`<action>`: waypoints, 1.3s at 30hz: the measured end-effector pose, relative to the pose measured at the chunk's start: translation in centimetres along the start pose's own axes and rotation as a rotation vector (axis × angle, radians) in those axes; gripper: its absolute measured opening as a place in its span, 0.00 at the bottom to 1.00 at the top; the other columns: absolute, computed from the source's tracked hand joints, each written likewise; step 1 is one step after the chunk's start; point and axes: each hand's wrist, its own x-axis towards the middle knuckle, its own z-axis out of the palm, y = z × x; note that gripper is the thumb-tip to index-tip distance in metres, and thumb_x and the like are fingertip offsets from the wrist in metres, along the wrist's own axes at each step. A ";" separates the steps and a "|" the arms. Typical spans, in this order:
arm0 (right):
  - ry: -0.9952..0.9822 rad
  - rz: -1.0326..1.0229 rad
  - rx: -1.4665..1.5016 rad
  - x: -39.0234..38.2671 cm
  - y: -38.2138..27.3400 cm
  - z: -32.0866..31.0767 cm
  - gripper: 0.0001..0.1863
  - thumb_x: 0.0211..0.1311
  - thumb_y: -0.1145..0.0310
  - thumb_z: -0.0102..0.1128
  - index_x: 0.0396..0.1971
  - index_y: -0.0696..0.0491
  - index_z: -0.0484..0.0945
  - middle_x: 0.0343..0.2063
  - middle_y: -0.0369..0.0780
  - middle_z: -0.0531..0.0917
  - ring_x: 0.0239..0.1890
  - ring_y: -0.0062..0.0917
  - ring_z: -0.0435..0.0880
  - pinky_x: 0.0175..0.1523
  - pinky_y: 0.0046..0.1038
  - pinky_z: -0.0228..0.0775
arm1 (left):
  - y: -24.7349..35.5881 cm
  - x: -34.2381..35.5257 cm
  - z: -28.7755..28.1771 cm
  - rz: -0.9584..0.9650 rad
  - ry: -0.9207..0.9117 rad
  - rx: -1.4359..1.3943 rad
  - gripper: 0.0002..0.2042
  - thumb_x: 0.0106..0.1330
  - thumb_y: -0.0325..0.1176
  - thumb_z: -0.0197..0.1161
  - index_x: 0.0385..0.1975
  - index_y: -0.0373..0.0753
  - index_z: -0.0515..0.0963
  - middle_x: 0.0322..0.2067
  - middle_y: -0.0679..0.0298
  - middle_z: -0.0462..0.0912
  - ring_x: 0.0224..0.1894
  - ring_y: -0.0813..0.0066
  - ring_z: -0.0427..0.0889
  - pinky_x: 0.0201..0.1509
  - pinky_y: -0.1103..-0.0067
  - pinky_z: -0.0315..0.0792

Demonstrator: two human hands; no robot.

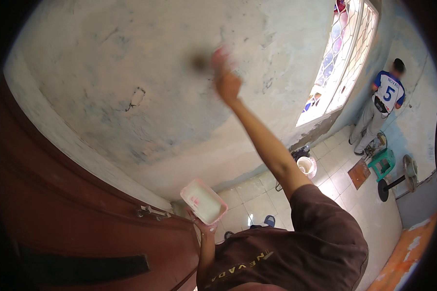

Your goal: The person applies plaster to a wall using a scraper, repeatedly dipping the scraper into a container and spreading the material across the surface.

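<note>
My left hand (pixel 205 225), splashed with white, grips the lower edge of a pinkish-white rectangular tub (pixel 222 209). A smooth white paste or paint (pixel 206 206) lies inside it. My right arm stretches up in front of the patchy pale wall (pixel 170 82), and my right hand (pixel 229 87) is closed round a blurred pink-red tool (pixel 221 57). Motion smears the tool's shape, so its kind is unclear. Whether it touches the wall cannot be made out.
At my left is a brown door (pixel 73 194) with a metal handle (pixel 153 212). A barred window (pixel 337 63) opens at the right. Another person (pixel 386 94) stands at the far right wall. Nearby are a white bucket (pixel 305 166), green stool (pixel 383 164) and standing fan (pixel 409 172).
</note>
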 end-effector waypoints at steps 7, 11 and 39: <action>-0.214 -0.266 0.623 -10.1 -3.0 -3.8 0.25 0.55 0.79 0.60 0.55 0.49 0.84 0.32 0.44 0.88 0.29 0.35 0.88 0.30 0.34 0.79 | -0.4 -0.5 0.9 -0.176 -0.015 -0.126 0.35 0.68 0.64 0.57 0.70 0.50 0.67 0.64 0.56 0.75 0.62 0.44 0.75 0.64 0.47 0.71; 0.170 0.005 0.357 1.5 3.6 -5.6 0.14 0.62 0.77 0.62 0.47 0.50 0.86 0.29 0.43 0.86 0.28 0.42 0.85 0.32 0.36 0.77 | 0.1 -2.0 3.6 -0.049 -0.005 -0.069 0.34 0.69 0.63 0.56 0.69 0.48 0.68 0.62 0.56 0.76 0.61 0.44 0.76 0.62 0.49 0.73; -0.360 -0.550 0.291 -10.3 -0.1 -2.5 0.40 0.59 0.75 0.55 0.74 0.58 0.58 0.64 0.58 0.74 0.56 0.53 0.82 0.38 0.43 0.83 | -1.6 -0.9 1.1 -0.100 -0.018 -0.102 0.36 0.68 0.66 0.55 0.68 0.47 0.68 0.60 0.53 0.77 0.57 0.43 0.78 0.48 0.47 0.77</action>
